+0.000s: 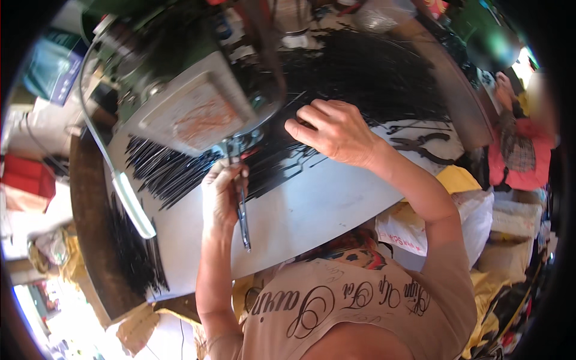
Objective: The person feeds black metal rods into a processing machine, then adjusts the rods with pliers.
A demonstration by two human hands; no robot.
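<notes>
My left hand (221,191) is closed round a slim, dark metal strip (244,225), whose lower end hangs toward me. Its upper end reaches under the working head of a bench machine (192,111), where my fingertips partly hide it. To the right, my right hand (333,132) is raised over a spread of thin black rods (372,72) with its fingers curled in. Whether a small piece sits in those fingers is hidden. More black rods (171,171) lie in a bundle left of my left hand, beneath the machine.
Black-handled pliers (420,144) lie at the table's right side. A lit lamp tube (133,204) slants down on the left, near further rods (129,252). The pale tabletop (288,216) curves toward my body. White sacks (474,222) stand at right; another person (522,150) sits beyond.
</notes>
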